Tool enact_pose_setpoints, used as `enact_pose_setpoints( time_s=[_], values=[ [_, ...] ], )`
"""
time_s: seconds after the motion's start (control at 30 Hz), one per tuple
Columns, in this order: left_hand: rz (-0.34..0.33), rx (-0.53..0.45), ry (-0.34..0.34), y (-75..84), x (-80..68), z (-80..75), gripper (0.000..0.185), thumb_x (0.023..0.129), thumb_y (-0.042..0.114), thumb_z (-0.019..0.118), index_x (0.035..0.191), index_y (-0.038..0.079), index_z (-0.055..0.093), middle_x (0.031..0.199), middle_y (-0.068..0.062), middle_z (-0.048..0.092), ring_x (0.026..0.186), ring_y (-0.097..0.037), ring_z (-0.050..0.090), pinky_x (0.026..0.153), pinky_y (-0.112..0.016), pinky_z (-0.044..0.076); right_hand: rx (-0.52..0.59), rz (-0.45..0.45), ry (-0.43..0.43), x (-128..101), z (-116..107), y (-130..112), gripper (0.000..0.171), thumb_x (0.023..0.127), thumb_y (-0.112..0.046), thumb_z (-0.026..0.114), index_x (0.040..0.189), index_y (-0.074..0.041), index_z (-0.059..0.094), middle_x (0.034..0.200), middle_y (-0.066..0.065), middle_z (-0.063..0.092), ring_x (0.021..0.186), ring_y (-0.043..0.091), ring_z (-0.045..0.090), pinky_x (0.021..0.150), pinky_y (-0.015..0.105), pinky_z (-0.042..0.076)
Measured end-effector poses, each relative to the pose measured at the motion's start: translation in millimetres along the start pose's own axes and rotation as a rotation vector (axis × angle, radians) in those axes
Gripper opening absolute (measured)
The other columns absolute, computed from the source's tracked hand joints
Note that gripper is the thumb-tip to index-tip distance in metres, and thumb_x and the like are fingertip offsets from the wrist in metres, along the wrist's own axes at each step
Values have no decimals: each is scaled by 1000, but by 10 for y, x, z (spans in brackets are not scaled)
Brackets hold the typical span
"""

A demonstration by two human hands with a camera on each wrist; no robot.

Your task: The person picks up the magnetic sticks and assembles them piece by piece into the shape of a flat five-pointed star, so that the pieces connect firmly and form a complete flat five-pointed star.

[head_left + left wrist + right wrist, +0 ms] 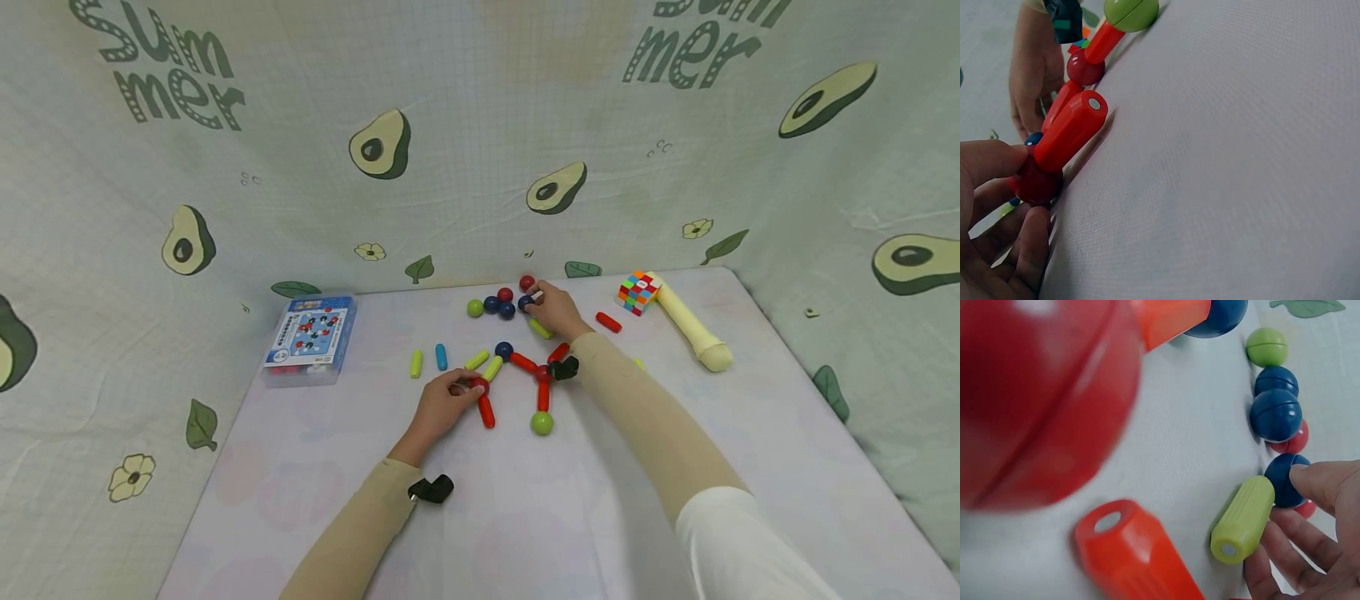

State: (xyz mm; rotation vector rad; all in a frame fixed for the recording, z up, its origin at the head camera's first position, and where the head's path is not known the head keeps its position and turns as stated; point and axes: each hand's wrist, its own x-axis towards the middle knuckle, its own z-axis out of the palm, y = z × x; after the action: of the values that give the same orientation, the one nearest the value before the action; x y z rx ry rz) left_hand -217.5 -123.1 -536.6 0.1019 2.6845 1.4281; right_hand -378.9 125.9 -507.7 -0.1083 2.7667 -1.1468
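Observation:
My left hand pinches a red ball between thumb and fingers. From that ball a red magnetic rod points toward me, and a yellow-green rod leads to a dark blue ball. A red rod links this blue ball to another red ball, which carries further red rods and a green ball. Farther back, my right hand holds a second dark blue ball between thumb and fingers. A yellow-green rod lies right beside that ball.
Loose blue, red and green balls cluster at the back. Yellow-green rods and a blue rod lie left of centre. A boxed kit stands at left; a puzzle cube, a pale yellow hammer-like stick and a red rod at right.

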Motion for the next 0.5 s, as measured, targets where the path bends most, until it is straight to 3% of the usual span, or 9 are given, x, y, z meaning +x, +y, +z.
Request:
enact_pose_setpoints(
  time_s=[0.27,0.5],
  values=[
    [20,-5,7,-8,-2,13,27,95,31,74,120,23,73,107,2,69,89,-16,59,76,-29,50,49,-4,-43,-143,-92,56,34,102,-23,62,134,-13,54,126,18,61,105,32,59,91,41,54],
    [2,-27,7,-1,-11,15,24,95,29,74,119,25,73,107,3,69,88,-17,58,74,-30,50,2,-34,-39,-291,-169,67,35,102,-23,63,134,-13,55,124,17,63,103,32,60,91,41,54]
  ],
)
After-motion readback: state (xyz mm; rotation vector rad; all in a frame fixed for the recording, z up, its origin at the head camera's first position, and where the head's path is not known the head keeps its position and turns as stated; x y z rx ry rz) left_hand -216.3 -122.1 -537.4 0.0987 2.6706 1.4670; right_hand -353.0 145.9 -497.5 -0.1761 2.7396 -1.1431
